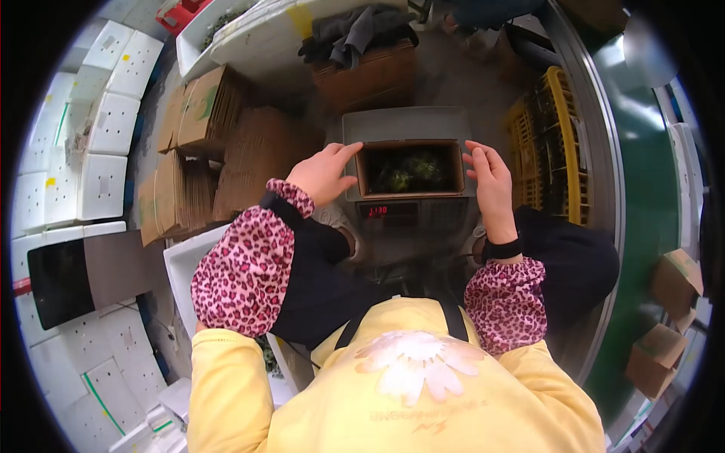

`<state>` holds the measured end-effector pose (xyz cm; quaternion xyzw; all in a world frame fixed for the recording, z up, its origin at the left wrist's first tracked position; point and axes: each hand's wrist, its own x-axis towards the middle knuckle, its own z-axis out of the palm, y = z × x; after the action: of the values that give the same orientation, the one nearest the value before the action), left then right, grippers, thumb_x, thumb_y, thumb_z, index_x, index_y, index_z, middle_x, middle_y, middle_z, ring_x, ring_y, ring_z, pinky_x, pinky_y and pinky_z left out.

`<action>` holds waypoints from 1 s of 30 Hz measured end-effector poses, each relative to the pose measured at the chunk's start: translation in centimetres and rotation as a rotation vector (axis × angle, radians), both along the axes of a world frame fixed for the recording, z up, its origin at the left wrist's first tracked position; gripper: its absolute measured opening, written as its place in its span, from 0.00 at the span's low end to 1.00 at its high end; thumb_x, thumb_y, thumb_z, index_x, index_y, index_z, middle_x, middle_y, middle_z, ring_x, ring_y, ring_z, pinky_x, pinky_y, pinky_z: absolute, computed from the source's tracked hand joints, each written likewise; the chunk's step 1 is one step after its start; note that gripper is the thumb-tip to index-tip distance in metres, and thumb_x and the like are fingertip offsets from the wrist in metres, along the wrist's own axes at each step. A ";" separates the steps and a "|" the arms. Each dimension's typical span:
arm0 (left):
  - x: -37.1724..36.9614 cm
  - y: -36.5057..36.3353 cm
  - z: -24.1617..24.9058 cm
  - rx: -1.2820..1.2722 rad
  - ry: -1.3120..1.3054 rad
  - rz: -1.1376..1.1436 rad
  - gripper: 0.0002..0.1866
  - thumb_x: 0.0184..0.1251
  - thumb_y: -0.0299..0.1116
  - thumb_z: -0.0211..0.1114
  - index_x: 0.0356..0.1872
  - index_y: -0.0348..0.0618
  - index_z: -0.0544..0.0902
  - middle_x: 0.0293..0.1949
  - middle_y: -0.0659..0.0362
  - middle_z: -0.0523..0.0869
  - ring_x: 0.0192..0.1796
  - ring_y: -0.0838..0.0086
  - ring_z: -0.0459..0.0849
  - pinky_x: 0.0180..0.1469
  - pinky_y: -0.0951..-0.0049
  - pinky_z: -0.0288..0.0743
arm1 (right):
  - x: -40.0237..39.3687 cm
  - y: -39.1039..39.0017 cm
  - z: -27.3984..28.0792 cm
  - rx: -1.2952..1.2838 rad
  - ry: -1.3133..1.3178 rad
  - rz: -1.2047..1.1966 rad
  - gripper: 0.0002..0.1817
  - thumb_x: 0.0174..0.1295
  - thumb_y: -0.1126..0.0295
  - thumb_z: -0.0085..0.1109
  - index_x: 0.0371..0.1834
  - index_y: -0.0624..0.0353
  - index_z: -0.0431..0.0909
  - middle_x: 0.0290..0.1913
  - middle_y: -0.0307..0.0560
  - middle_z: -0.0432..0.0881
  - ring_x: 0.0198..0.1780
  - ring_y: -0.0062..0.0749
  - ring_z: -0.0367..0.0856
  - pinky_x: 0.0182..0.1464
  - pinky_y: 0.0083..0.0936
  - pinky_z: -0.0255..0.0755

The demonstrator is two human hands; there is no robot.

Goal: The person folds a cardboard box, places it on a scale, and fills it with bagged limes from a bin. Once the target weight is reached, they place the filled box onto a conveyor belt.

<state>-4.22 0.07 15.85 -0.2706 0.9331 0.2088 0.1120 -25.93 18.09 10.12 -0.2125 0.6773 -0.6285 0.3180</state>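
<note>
On the grey, flat-topped scale (408,117) sits an open rectangular cardboard carton (408,194); matched, gentle pressure from both sides should keep it level and spare its thin, stiff walls from buckling. The left hand (323,175) spreads thumb from fingers at its left edge, the right hand (491,177) loosely open beside the right; whether either presses, I cannot tell. Inside lie shadowed, uneven greens (411,175), behind the display's (377,211) glowing red digits.

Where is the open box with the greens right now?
In the head view, the open box sits on the scale, just right of centre in the upper half, between the left hand and right hand, beyond the red digits.
</note>
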 end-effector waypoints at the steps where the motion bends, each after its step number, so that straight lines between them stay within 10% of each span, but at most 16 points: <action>1: -0.1 -0.3 -0.2 0.048 -0.072 0.026 0.32 0.61 0.38 0.60 0.67 0.52 0.60 0.58 0.50 0.70 0.57 0.56 0.74 0.54 0.63 0.72 | 0.1 -0.1 -0.3 0.011 0.069 0.021 0.16 0.69 0.64 0.47 0.50 0.65 0.75 0.44 0.41 0.80 0.46 0.23 0.77 0.46 0.17 0.68; 12: -0.9 -0.8 -3.9 0.185 -0.141 0.328 0.37 0.65 0.40 0.55 0.68 0.31 0.50 0.44 0.43 0.82 0.50 0.53 0.79 0.53 0.62 0.71 | 2.0 -0.5 1.2 0.067 0.413 0.092 0.10 0.62 0.72 0.54 0.44 0.62 0.79 0.38 0.45 0.82 0.39 0.27 0.80 0.42 0.21 0.72; 15: -1.0 -1.0 -3.9 0.228 -0.116 0.347 0.36 0.65 0.40 0.55 0.67 0.31 0.52 0.45 0.42 0.82 0.50 0.53 0.79 0.53 0.62 0.71 | 3.2 -1.9 1.7 0.196 0.706 0.349 0.08 0.56 0.73 0.56 0.39 0.59 0.80 0.41 0.50 0.81 0.41 0.45 0.80 0.44 0.31 0.73; 20: -0.5 -0.4 -5.5 0.176 -0.079 0.300 0.29 0.65 0.40 0.55 0.63 0.33 0.62 0.45 0.41 0.81 0.50 0.51 0.79 0.53 0.59 0.71 | 5.3 -6.5 0.3 0.808 1.164 0.926 0.07 0.53 0.70 0.54 0.29 0.56 0.83 0.30 0.50 0.83 0.36 0.44 0.83 0.37 0.37 0.76; 30: -1.0 1.1 -5.3 0.264 -0.142 0.300 0.15 0.65 0.34 0.49 0.48 0.35 0.71 0.40 0.41 0.82 0.46 0.49 0.80 0.49 0.54 0.73 | 7.1 -10.9 -6.4 0.439 0.948 1.017 0.13 0.51 0.76 0.52 0.41 0.66 0.76 0.40 0.63 0.79 0.44 0.54 0.78 0.46 0.41 0.73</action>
<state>-5.18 1.18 10.58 -0.4036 0.8366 0.3241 0.1795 -18.83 7.21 3.68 -0.6818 0.6701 -0.0929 0.2784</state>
